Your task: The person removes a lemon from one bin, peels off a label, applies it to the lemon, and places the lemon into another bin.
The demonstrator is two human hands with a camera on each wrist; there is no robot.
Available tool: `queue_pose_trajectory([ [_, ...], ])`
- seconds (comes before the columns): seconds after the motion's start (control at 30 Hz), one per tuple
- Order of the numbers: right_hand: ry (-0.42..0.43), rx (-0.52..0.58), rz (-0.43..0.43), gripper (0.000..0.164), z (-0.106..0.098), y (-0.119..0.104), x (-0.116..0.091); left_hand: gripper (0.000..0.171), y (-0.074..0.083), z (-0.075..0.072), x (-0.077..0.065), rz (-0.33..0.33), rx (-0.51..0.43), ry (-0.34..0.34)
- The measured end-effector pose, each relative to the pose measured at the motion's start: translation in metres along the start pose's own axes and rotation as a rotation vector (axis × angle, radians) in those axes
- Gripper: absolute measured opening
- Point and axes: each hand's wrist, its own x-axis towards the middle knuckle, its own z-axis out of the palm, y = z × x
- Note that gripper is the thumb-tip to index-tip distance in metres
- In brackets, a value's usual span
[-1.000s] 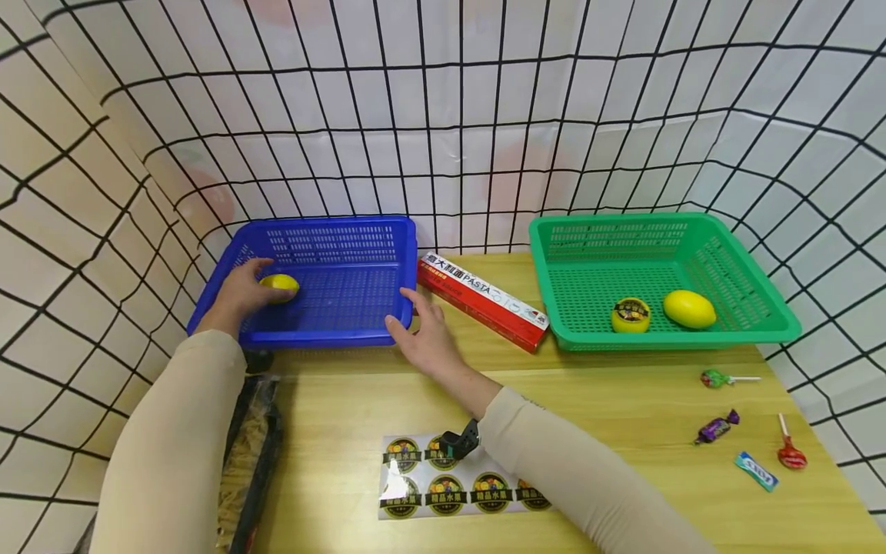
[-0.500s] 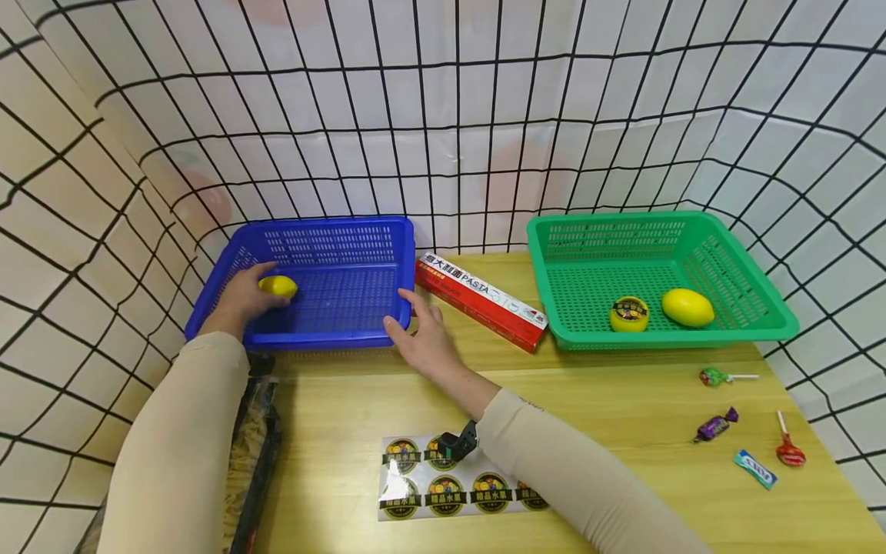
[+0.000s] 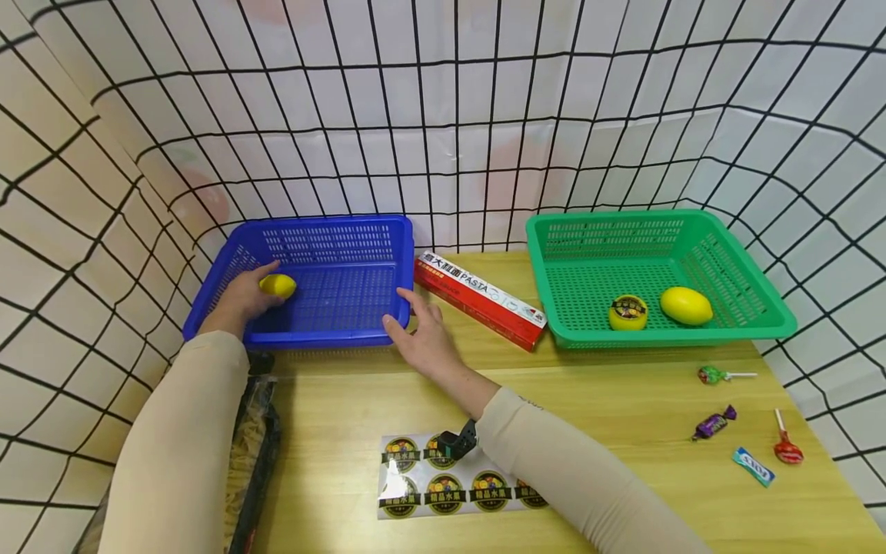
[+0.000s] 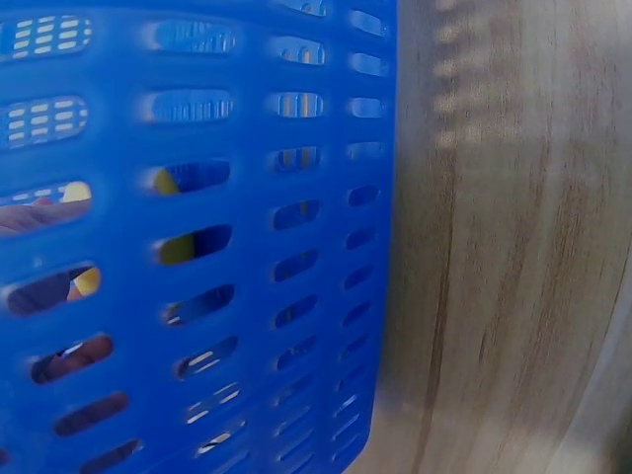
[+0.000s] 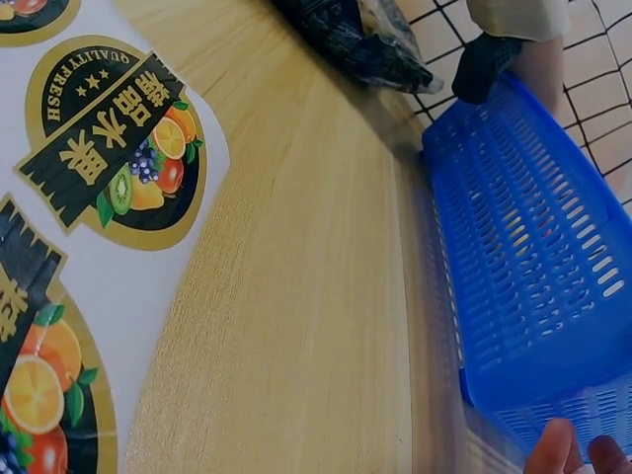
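Observation:
Inside the blue basket (image 3: 332, 338), in the head view, my left hand (image 3: 242, 298) holds a lemon (image 3: 279, 286) near the left end, thumb on the near side and a finger on the far side. The left wrist view shows mostly the basket's slotted wall (image 4: 257, 237), with bits of yellow and fingers behind the slots. My right hand (image 3: 429, 338) rests at the basket's front right corner, its thumb and forefinger spread and their tips at the rim. Those fingertips (image 5: 555, 449) also appear at the bottom of the right wrist view.
A red and white pasta box (image 3: 481, 300) lies between the blue basket and a green basket (image 3: 664, 342), which holds a lemon (image 3: 686, 306) and a stickered yellow fruit (image 3: 628, 314). In front are a sticker sheet (image 3: 446, 492), a bag of pasta (image 3: 251, 462) and several sweets (image 3: 713, 425).
My left hand has shifted slightly within the blue basket and the lemon has turned a little in its fingers. The right hand stays at the basket's corner.

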Motion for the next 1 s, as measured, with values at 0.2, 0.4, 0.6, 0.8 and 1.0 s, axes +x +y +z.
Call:
queue_pose_trajectory([
  [0.2,0.001,-0.012,0.003,0.061,-0.002,-0.002,-0.001,0.065,0.004,0.001,-0.002,-0.014,-0.008,-0.005],
  [0.4,-0.001,-0.026,0.008,0.062,-0.003,-0.004,-0.001,0.061,0.004,0.0,-0.003,-0.032,-0.006,0.001],
  [0.6,-0.013,-0.009,0.028,0.062,-0.003,-0.006,0.0,0.061,0.003,-0.001,-0.003,-0.027,-0.014,-0.001],
  [0.8,-0.016,-0.003,0.035,0.063,-0.003,-0.007,-0.001,0.061,0.003,-0.005,-0.005,0.004,-0.001,0.015],
  [1.0,-0.012,-0.022,0.044,0.063,-0.003,-0.006,-0.001,0.064,0.015,-0.013,-0.012,0.031,0.007,0.087],
])
